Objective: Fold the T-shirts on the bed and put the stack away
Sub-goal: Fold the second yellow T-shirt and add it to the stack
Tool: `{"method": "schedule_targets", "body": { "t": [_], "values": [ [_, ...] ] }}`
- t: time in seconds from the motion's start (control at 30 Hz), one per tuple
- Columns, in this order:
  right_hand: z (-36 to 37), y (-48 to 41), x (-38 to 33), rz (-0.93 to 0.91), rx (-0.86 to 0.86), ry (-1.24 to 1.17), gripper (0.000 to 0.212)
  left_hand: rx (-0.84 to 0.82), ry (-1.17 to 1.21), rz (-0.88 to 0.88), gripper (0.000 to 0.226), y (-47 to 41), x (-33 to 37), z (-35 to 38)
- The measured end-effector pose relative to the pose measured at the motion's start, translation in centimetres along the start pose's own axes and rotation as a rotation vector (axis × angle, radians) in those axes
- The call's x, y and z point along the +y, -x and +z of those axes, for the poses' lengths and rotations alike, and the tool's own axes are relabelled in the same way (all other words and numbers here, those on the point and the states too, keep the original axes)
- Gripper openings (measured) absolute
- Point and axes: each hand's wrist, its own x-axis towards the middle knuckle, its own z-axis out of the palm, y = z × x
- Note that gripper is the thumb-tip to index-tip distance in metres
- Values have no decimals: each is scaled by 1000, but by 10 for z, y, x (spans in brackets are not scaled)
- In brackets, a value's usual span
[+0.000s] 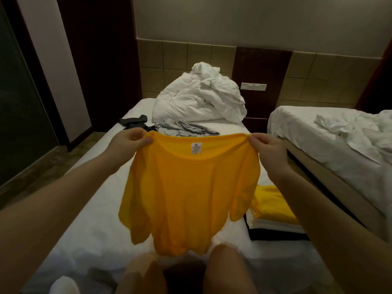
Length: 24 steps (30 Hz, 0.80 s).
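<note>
An orange-yellow T-shirt [186, 194] hangs spread in the air over the white bed [91, 225], its neck label facing me. My left hand [130, 141] pinches its left shoulder and my right hand [266, 148] pinches its right shoulder. To the right on the bed lies a stack of folded shirts [273, 215], yellow on top, white and black under it. Further up the bed lie a crumpled grey T-shirt [186, 129] and a dark T-shirt [133, 122].
A heap of white duvet [201, 100] fills the head of the bed. A second bed [339, 145] stands to the right across a narrow gap. My knees [224, 268] are at the bottom of the view. A dark door and glass panel stand on the left.
</note>
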Motion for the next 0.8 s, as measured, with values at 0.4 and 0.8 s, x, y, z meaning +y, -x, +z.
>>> {"method": "schedule_targets", "body": {
  "t": [0.4,0.8],
  "values": [
    [-42,-85,-140,-324,8,123,25,62,-120,271,19,-58,120,-39],
    [-85,-78,-200,-528,227,353,29,-322,77,237,57,-33,185,-105]
  ]
}}
